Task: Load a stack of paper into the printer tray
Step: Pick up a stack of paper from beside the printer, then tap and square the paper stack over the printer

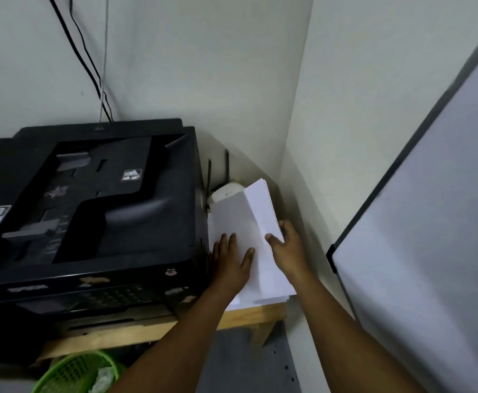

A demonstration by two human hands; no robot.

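White paper stack [249,219] under both hands, its lower sheets hidden

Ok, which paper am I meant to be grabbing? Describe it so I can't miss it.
Find the big black printer on the wooden table. In the gap between its right side and the corner wall lies the white paper stack, in front of a small white router. It is the only loose paper there, and both hands are on it, the right hand lifting part of it.

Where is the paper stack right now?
In the head view, the paper stack lies right of the black printer on the wooden table, under both hands, with the white router behind it.
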